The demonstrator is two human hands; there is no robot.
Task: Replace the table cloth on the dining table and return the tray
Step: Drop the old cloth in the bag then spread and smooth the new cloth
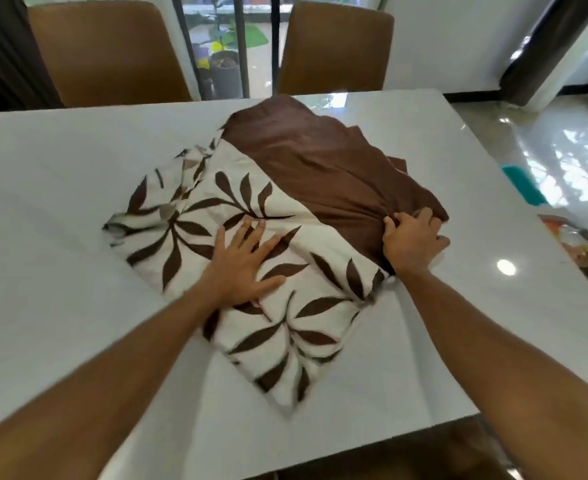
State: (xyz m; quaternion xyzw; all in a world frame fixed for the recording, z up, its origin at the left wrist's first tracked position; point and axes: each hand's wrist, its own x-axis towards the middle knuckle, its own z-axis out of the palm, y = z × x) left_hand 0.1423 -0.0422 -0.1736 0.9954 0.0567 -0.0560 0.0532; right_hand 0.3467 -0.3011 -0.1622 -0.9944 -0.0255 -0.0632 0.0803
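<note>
Our right hand [412,241] pinches the folded table cloth [320,233], our left hand [240,266] presses flat beside that grip, so we think spreading and the tray [579,249] are left.

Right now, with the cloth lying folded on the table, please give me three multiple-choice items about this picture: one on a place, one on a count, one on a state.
1. The left hand rests on:
A. the leaf-patterned part of the table cloth
B. a laptop
C. a book

2. How many brown chairs stand behind the dining table?
A. one
B. two
C. four

3. The right hand:
A. lies flat and open
B. grips the cloth's plain brown part
C. holds a cup

Answers:
1. A: the palm lies flat on the leaf print.
2. B: two backrests show.
3. B: the fingers bunch brown fabric.
</note>
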